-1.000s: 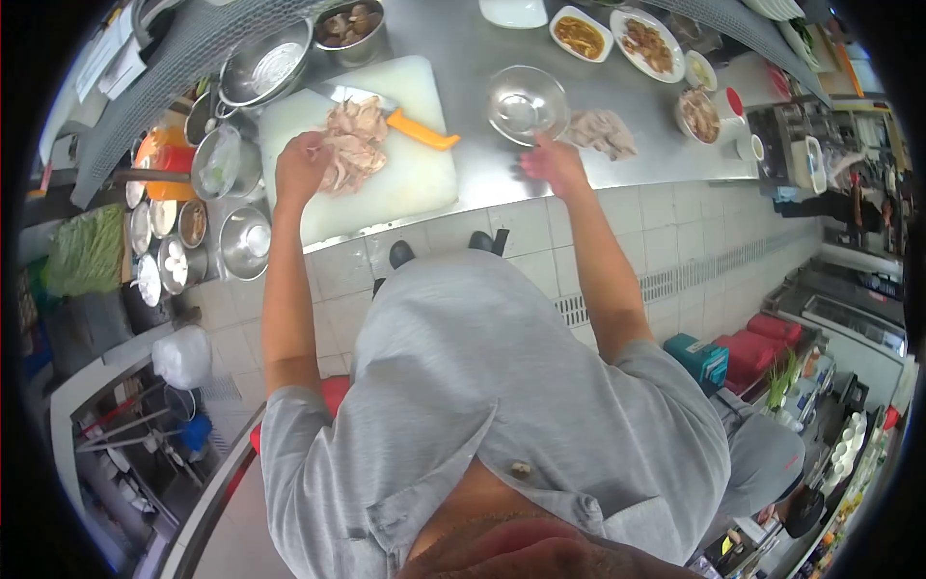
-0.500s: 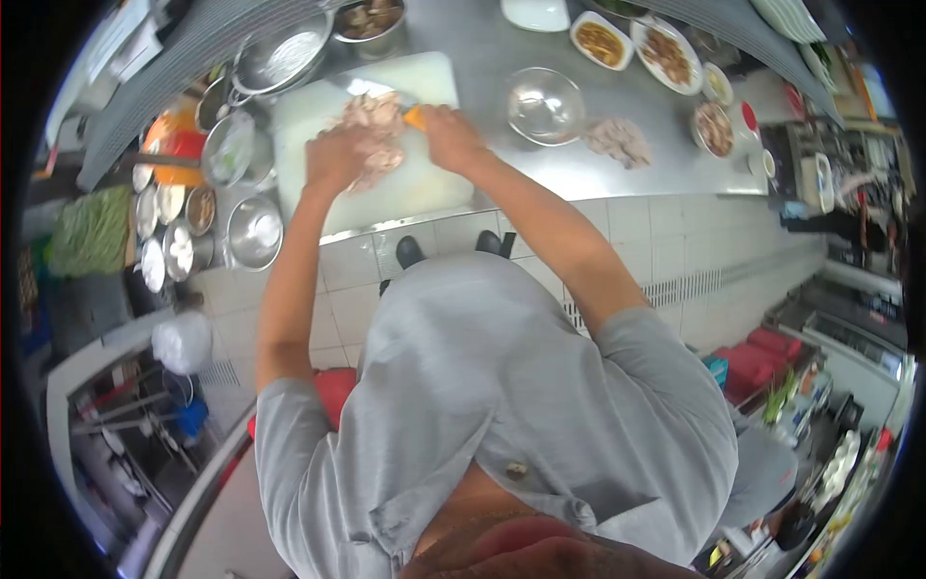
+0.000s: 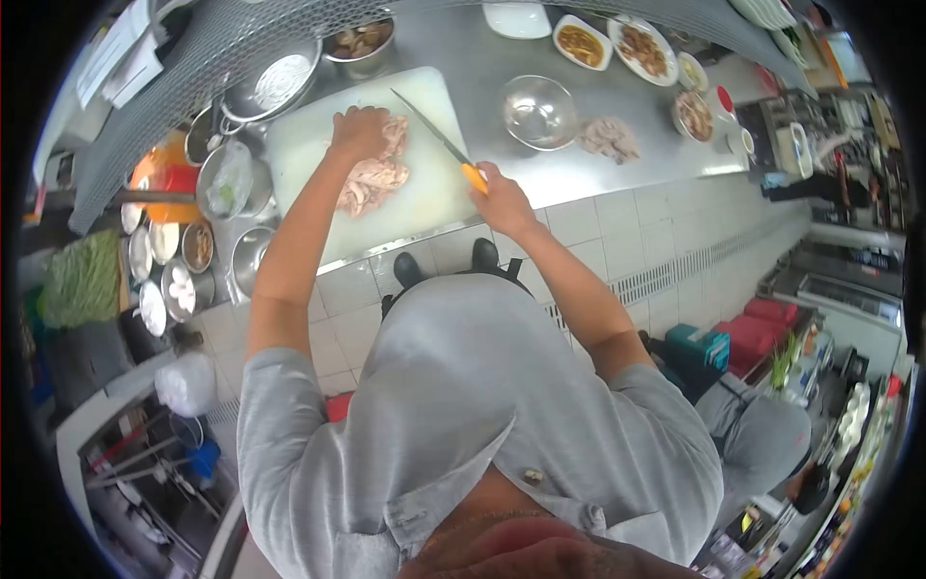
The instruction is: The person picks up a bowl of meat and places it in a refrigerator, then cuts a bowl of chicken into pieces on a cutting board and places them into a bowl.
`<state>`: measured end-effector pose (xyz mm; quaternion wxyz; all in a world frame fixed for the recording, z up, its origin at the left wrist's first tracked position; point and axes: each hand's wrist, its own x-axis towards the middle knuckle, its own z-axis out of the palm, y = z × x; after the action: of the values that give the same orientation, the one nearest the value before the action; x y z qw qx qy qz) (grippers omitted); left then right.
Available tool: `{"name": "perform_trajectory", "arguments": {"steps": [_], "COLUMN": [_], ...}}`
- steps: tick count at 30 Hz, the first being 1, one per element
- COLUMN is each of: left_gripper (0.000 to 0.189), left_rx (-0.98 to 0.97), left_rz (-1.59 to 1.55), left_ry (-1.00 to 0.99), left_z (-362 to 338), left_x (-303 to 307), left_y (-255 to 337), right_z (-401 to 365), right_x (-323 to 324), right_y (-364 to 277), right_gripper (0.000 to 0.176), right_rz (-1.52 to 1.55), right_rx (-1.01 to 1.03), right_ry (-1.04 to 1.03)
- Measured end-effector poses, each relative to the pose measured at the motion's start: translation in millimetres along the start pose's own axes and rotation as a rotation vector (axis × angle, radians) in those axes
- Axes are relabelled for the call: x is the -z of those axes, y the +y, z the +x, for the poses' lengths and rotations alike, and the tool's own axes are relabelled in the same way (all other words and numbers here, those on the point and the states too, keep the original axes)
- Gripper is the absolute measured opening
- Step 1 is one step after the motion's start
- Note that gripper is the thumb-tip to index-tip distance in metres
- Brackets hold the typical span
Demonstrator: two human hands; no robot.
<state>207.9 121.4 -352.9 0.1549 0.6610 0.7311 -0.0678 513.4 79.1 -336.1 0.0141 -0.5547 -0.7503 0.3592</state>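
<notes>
My right hand [image 3: 503, 201] grips the orange handle of a knife [image 3: 439, 135], whose long blade slants up and left over the right part of the white cutting board [image 3: 424, 207]. Pale raw meat [image 3: 374, 181] lies in pieces on the board's middle. At the upper end of the meat, my left hand [image 3: 360, 133] rests with its palm down; its fingers are bent and too small to read clearly, so whether they grip the meat cannot be made out.
A glass bowl [image 3: 540, 113] stands right of the board, beside a crumpled pale heap [image 3: 610, 140]. Filled dishes [image 3: 644, 51] line the back right. Metal bowls [image 3: 280, 82] crowd the left. Another person [image 3: 767, 444] is at the lower right.
My right hand has drawn the knife back from the meat, down and to the right. My left hand has moved to the upper end of the meat. The whole view has shifted slightly.
</notes>
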Motion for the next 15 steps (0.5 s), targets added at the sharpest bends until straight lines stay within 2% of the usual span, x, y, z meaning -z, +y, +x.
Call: {"name": "perform_trajectory", "arguments": {"steps": [3, 6, 9, 13, 15], "left_gripper": [0.057, 0.049, 0.045, 0.039, 0.037], "left_rx": [-0.001, -0.026, -0.03, -0.07, -0.074], "left_rz": [0.027, -0.064, -0.212, -0.418, -0.466], "left_ry": [-0.089, -0.141, -0.095, 0.247, 0.32], "left_z": [12, 13, 15, 12, 4], "left_x": [6, 9, 7, -5, 2], "left_y": [-2, -8, -25, -58, -70], "right_z": [-15, -28, -39, -42, -39], "right_x": [-12, -21, -23, -26, -24], "right_y": [11, 19, 17, 16, 13], "right_gripper": [0.056, 0.055, 0.055, 0.055, 0.055], "right_rz": [0.125, 0.133, 0.135, 0.145, 0.135], "right_rx": [0.043, 0.028, 0.031, 0.06, 0.059], "right_ry": [0.091, 0.065, 0.019, 0.001, -0.016]}}
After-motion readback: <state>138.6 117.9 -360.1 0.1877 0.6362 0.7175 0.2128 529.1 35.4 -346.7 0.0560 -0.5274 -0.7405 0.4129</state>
